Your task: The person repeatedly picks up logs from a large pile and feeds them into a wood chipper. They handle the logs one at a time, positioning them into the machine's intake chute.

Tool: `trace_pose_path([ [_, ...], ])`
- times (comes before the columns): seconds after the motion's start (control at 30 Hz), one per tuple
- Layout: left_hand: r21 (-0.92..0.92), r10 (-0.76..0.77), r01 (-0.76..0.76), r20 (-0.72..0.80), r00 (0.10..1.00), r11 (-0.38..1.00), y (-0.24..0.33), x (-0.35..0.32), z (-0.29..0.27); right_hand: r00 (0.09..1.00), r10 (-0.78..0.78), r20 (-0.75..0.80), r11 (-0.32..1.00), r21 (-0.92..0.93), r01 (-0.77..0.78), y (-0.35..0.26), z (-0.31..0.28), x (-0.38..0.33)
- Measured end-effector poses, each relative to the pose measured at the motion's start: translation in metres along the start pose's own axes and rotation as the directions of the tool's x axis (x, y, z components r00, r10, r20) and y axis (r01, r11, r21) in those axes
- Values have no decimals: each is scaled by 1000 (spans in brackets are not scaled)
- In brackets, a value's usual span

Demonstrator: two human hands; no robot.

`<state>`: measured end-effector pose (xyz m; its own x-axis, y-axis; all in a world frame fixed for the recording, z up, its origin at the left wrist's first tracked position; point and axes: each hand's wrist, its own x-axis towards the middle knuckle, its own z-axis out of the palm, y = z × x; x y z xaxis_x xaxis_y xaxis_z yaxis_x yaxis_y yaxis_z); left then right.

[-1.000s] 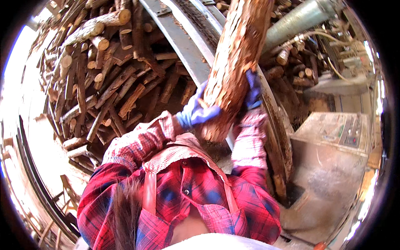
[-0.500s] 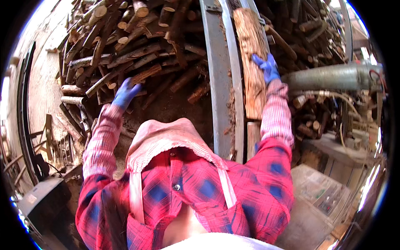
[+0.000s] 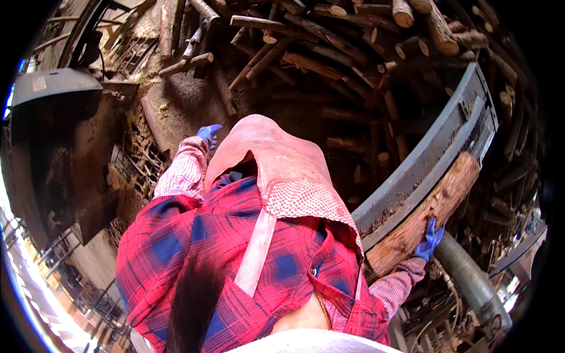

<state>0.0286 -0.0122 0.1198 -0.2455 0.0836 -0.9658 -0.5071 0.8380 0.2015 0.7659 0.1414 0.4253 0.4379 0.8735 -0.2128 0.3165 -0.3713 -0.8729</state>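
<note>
On the grey metal channel [image 3: 429, 159] the log [image 3: 429, 212] now lies, right hand [image 3: 428, 238] pressed flat against it; left hand [image 3: 207, 134] has swung free, fingers loose

From my remote seat I count two gloved hands: the left hand [image 3: 208, 135] held out over the dirt and the right hand [image 3: 429, 238] laid on one thick log [image 3: 425, 214]. That single log lies along one grey metal trough [image 3: 429, 153], with one grey pipe [image 3: 468, 279] just beside it. Behind them rises one heap of cut branches [image 3: 353, 53] (far too many sticks for me to number, dozens at least). I see one dark metal box [image 3: 56, 112] at the left and one pink cloth [image 3: 276, 165] draped over the plaid shirt.
</note>
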Motion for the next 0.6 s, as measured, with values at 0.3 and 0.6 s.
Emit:
trace_pose_path([
  [0.3,53,343,-413,468,815,909,187,37,66,977,18,-211,962,-261,-75,4,6,-26],
  [0.6,449,382,-573,449,808,685,314,83,115,775,-418,-475,752,-659,1,-112,196,-10],
])
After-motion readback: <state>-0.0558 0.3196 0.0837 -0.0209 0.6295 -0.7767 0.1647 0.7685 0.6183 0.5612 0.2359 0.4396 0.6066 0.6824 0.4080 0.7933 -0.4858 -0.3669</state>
